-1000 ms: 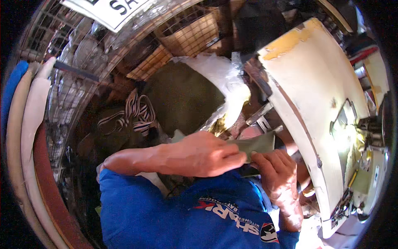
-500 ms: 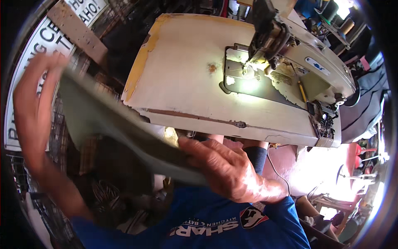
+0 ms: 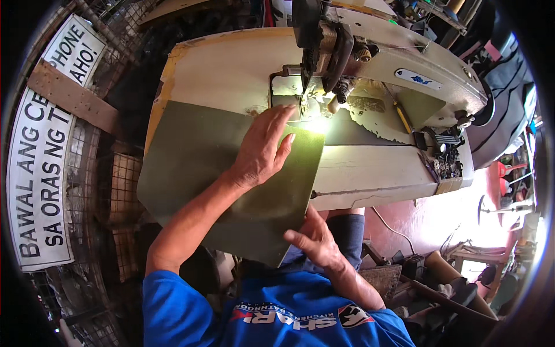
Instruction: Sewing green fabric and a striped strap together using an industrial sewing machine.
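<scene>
olive sheet point(image 3: 196, 162) | flat, smooth | both hands on it

A small lamp under the sewing machine point(image 3: 347, 52) throws hard white glare on the table point(image 3: 231, 75) at upper centre, washing out the near edge of the green sheet point(image 3: 202, 156). Daylight overexposes the floor at lower right. The left side and the lower corners sit in deep shadow. Fisheye bending curves the table edges, and a black rim rings the frame. The centre is sharp.
</scene>
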